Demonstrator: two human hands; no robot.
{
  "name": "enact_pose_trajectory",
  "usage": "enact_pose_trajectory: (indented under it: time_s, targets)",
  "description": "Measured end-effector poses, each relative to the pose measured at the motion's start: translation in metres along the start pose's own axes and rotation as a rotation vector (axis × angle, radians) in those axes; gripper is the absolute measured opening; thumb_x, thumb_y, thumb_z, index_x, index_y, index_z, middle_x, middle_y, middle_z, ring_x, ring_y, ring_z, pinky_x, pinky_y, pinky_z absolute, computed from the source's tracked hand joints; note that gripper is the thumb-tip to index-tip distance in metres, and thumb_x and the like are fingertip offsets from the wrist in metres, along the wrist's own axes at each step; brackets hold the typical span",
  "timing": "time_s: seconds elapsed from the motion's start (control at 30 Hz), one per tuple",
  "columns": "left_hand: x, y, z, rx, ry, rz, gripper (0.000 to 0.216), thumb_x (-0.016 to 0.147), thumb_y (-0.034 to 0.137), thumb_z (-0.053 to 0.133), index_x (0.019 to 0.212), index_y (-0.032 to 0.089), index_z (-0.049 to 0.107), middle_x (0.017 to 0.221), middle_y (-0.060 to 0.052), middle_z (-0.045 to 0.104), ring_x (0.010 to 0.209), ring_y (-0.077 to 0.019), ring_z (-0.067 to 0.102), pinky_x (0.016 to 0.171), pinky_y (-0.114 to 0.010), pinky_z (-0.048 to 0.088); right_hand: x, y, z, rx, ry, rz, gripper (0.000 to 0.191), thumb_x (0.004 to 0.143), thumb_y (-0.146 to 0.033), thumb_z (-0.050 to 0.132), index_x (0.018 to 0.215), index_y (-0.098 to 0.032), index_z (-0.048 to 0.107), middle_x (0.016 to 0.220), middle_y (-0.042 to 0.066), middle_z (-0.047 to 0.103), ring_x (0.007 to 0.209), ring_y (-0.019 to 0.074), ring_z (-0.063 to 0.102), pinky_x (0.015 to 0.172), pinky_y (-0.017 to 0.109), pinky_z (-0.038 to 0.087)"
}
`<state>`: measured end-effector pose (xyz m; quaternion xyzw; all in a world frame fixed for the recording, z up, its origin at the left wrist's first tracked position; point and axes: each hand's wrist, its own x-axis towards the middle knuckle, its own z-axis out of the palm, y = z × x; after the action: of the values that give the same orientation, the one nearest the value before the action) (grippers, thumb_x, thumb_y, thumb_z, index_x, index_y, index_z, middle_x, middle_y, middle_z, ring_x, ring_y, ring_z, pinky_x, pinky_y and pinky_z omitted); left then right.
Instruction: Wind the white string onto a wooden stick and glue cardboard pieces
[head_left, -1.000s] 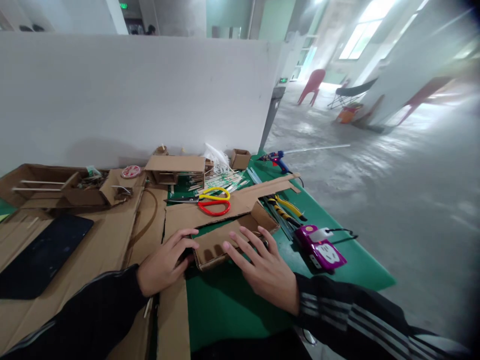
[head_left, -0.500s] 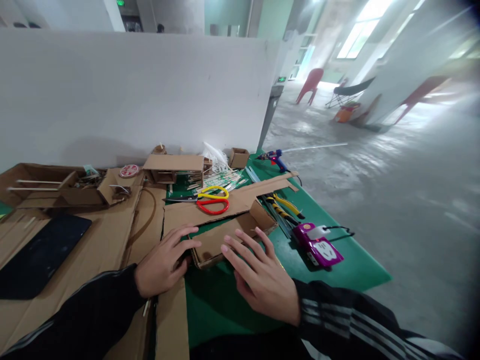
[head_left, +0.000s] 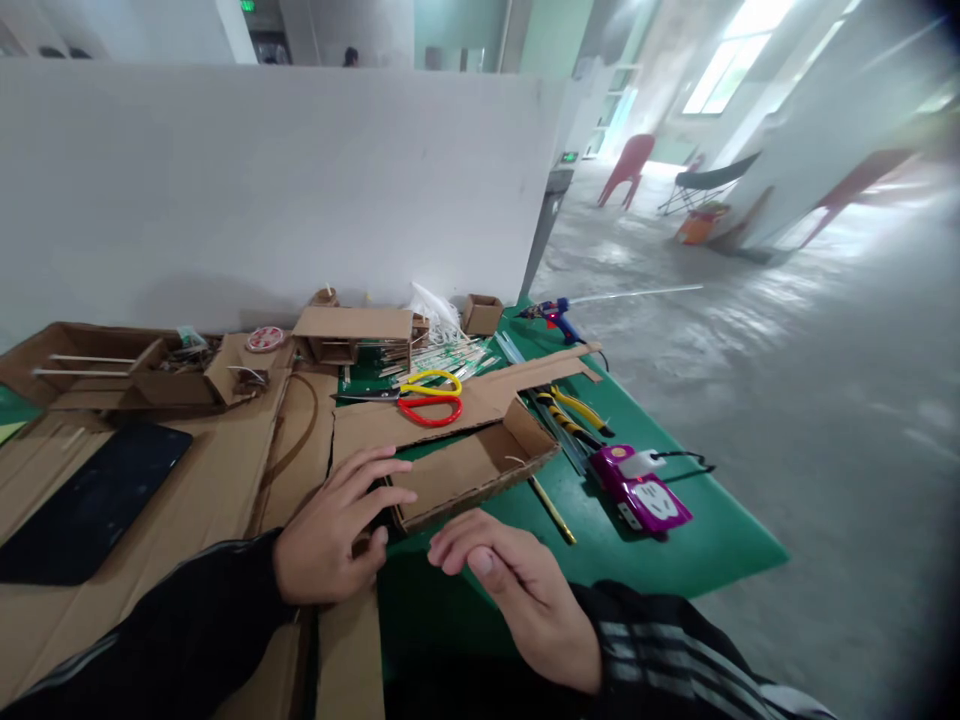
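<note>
My left hand (head_left: pixel 337 535) lies on the cardboard sheets with fingers spread, its fingertips touching the left end of a shallow cardboard tray (head_left: pixel 472 470). My right hand (head_left: pixel 517 590) hovers just in front of the tray over the green mat (head_left: pixel 675 540), fingers loosely curled and holding nothing; it does not touch the tray. A thin wooden stick (head_left: pixel 551 508) lies on the mat by the tray's right end.
Red and yellow scissors (head_left: pixel 427 398) lie on a cardboard strip behind the tray. Pliers (head_left: pixel 574 412), a purple power strip (head_left: pixel 641 488) and a glue gun (head_left: pixel 551 315) sit to the right. A black tablet (head_left: pixel 90 500) and cardboard boxes (head_left: pixel 112 365) are at left. A white partition (head_left: pixel 262 190) stands behind.
My right hand has lifted off the tray and drawn back toward me, its fingers curling. A wooden stick that the hand covered now shows. My left hand has stayed by the tray's left end.
</note>
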<state>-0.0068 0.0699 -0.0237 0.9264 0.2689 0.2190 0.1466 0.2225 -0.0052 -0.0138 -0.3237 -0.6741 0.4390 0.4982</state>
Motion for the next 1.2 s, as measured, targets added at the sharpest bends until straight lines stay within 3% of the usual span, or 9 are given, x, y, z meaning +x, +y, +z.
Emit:
enact_pose_trajectory:
  time_s: [0.2,0.37,0.5,0.63,0.77,0.9,1.0,1.1,1.2]
  targets:
    - [0.001,-0.004,0.004,0.03,0.03,0.022,0.042,0.076,0.003,0.052,0.112,0.023,0.056,0.134,-0.008,0.05,0.136,-0.0288,0.031,0.11,-0.05,0.033,-0.004,0.001,0.003,0.231,0.029,0.274,0.034,0.099,-0.035,0.041,0.079,-0.015,0.059,0.067,0.004,0.064,0.069,0.014,0.063,0.068,0.027,0.047]
    - [-0.001,-0.007,0.008,0.035,0.039,0.098,0.058,0.075,-0.001,0.051,0.127,0.024,0.045,0.136,-0.009,0.049,0.135,-0.0282,0.033,0.11,-0.054,0.031,-0.017,0.011,-0.002,0.313,-0.097,0.552,0.042,0.095,-0.051,0.043,0.078,-0.015,0.054,0.046,-0.007,0.042,0.039,0.0069,0.043,0.04,0.018,0.028]
    - [-0.002,-0.007,0.006,0.098,-0.025,0.19,0.065,0.078,-0.001,0.05,0.134,0.032,0.041,0.141,-0.008,0.045,0.135,-0.0299,0.033,0.108,-0.061,0.03,-0.03,0.009,-0.023,0.09,-0.353,0.707,0.046,0.095,-0.054,0.039,0.079,-0.015,0.057,0.045,-0.009,0.032,0.039,0.0059,0.029,0.039,0.018,0.021]
    - [0.0,-0.004,0.002,0.136,-0.059,0.171,0.059,0.081,0.0,0.05,0.131,0.032,0.048,0.137,-0.008,0.049,0.134,-0.0295,0.035,0.109,-0.061,0.029,-0.05,-0.002,-0.052,-0.199,-0.482,0.782,0.036,0.091,-0.046,0.05,0.079,-0.014,0.061,0.062,-0.004,0.044,0.057,0.0078,0.037,0.051,0.018,0.03]
    - [0.0,-0.003,0.001,0.135,-0.041,0.159,0.055,0.081,0.001,0.05,0.128,0.031,0.052,0.135,-0.007,0.052,0.133,-0.0285,0.038,0.11,-0.058,0.03,-0.067,-0.009,-0.071,-0.249,-0.648,0.989,0.026,0.081,-0.041,0.064,0.08,-0.015,0.061,0.057,-0.006,0.045,0.051,0.0066,0.036,0.044,0.017,0.024]
    - [-0.001,-0.004,0.002,0.122,-0.026,0.158,0.056,0.081,0.001,0.051,0.128,0.031,0.052,0.134,-0.007,0.052,0.132,-0.0291,0.039,0.11,-0.06,0.03,-0.061,-0.011,-0.071,-0.164,-0.642,0.843,0.038,0.084,-0.046,0.06,0.067,-0.013,0.059,0.056,-0.004,0.045,0.053,0.0068,0.038,0.049,0.018,0.029]
    - [-0.002,-0.006,0.004,0.121,-0.039,0.151,0.056,0.082,0.002,0.051,0.129,0.032,0.051,0.135,-0.007,0.051,0.133,-0.0289,0.037,0.109,-0.059,0.03,-0.047,-0.01,-0.065,-0.173,-0.28,0.602,0.042,0.09,-0.048,0.051,0.066,-0.015,0.056,0.058,-0.002,0.048,0.054,0.0091,0.041,0.051,0.021,0.034]
    - [-0.002,-0.008,0.006,0.117,-0.024,0.16,0.057,0.082,0.002,0.051,0.129,0.033,0.05,0.135,-0.006,0.052,0.132,-0.0286,0.037,0.109,-0.058,0.03,-0.03,-0.007,-0.063,-0.43,0.12,0.236,0.028,0.093,-0.037,0.049,0.074,-0.018,0.058,0.067,0.002,0.054,0.061,0.014,0.049,0.056,0.026,0.041]
    - [-0.002,-0.009,0.008,0.105,-0.006,0.143,0.056,0.081,0.003,0.051,0.129,0.031,0.049,0.132,-0.006,0.055,0.131,-0.0277,0.04,0.109,-0.056,0.031,-0.011,0.001,-0.067,-0.876,0.217,-0.096,0.014,0.086,-0.027,0.062,0.098,-0.021,0.064,0.1,0.01,0.063,0.098,0.0256,0.057,0.085,0.04,0.046]
